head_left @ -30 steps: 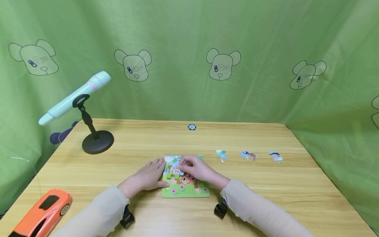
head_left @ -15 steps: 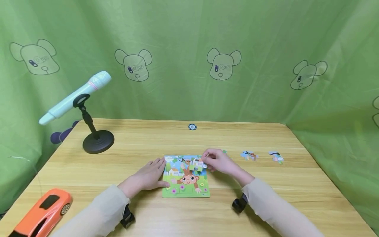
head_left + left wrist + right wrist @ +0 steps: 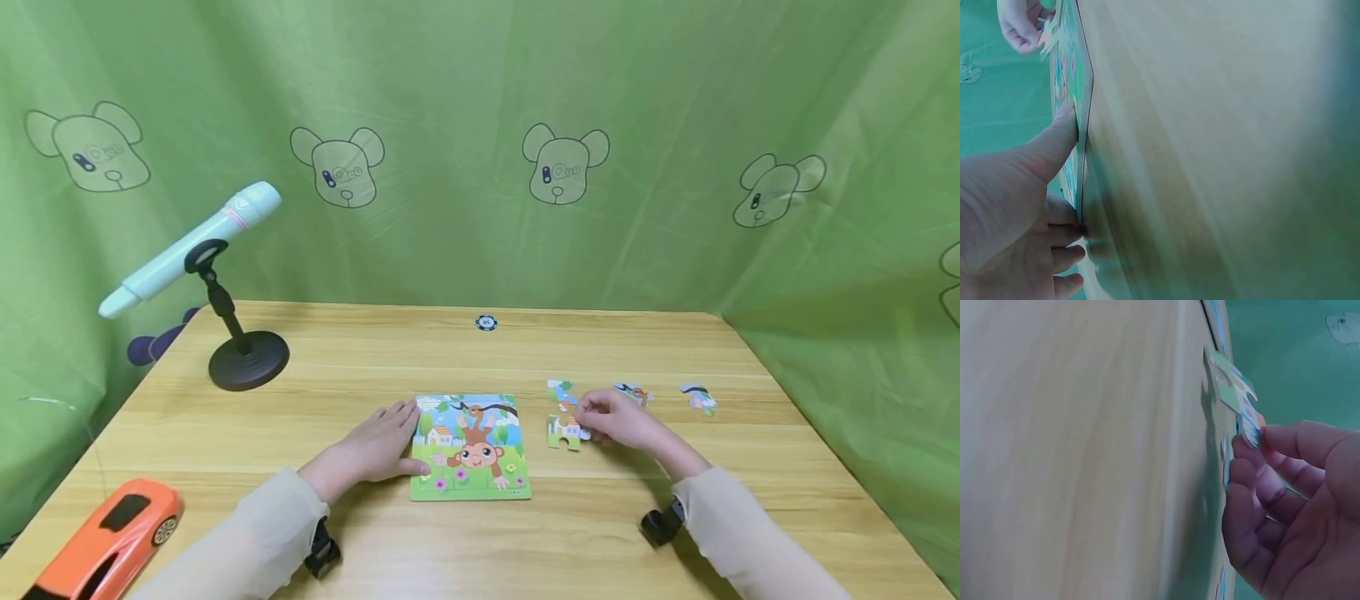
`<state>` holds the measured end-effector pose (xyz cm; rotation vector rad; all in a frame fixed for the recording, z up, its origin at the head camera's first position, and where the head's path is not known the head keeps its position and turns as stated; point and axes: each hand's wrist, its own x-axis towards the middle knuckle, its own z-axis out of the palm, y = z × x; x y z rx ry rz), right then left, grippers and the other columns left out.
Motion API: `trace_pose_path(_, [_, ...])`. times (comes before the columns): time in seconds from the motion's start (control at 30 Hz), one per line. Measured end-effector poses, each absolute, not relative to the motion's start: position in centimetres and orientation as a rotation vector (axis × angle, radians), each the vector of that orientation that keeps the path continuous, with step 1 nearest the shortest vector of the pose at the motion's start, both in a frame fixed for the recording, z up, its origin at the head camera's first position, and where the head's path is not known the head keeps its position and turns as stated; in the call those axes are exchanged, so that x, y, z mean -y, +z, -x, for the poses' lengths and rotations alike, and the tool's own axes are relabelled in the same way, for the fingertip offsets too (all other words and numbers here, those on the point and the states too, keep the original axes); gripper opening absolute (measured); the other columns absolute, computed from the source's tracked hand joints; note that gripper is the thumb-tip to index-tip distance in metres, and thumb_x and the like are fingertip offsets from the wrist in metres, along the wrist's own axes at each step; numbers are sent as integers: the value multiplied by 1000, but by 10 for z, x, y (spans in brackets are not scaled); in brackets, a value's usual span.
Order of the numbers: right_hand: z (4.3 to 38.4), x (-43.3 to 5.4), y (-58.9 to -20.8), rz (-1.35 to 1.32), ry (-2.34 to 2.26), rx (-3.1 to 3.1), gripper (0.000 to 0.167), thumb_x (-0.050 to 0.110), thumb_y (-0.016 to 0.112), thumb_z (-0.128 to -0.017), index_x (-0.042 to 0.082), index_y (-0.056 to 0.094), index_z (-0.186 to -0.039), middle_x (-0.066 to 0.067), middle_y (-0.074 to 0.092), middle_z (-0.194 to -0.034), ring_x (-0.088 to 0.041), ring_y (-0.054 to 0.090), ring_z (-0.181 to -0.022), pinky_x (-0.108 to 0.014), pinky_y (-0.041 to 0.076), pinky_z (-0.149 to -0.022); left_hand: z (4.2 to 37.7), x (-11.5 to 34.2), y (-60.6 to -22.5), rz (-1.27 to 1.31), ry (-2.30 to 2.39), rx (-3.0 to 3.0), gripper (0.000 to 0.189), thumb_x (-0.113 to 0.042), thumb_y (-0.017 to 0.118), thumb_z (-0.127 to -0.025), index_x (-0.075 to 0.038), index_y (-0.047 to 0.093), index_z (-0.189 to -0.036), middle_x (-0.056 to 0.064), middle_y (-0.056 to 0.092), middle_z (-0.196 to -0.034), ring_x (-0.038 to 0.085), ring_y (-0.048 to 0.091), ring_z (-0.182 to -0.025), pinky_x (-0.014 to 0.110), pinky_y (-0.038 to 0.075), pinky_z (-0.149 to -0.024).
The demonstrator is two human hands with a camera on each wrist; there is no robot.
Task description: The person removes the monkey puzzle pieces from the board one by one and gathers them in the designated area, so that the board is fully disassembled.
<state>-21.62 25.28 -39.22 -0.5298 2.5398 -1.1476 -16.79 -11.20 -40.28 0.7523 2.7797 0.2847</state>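
My left hand (image 3: 375, 446) lies flat at the left side of a monkey jigsaw puzzle board (image 3: 471, 490). Its thumb (image 3: 1054, 144) rests on the board's picture, and the other fingers are spread along the edge. To the right of the board, my right hand (image 3: 618, 421) pinches a jigsaw piece (image 3: 562, 435) printed with a small house, between thumb and fingertips. The right wrist view shows this house piece (image 3: 1234, 394) tilted, its shadow falling on the tabletop. Just behind it lies a loose blue-and-green piece (image 3: 559, 390).
Two more loose pieces, one with a brown animal (image 3: 637, 395) and one with a dark branch (image 3: 699, 397), lie farther right. A poker chip (image 3: 486, 322) is near the back edge. A microphone on a black stand (image 3: 247, 360) and an orange toy car (image 3: 112, 533) occupy the left side.
My right hand has carried the house piece from over the board to the right, past its edge and in front of the loose pieces. My left hand has stayed in place.
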Motion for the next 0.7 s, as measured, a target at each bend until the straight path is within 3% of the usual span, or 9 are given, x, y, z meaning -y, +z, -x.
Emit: trace_pose_path(0.7, [217,-264,-406,450,-1013,-2584,11,11,59,-89,7,66,-82,-1,53,-61,-14,48,-51,-23,40,-42,167,112,-401,-743,289,-2774,85,-51,55,-86,9,27,-140,21,20,-147,35,17,-135,47,16,-108])
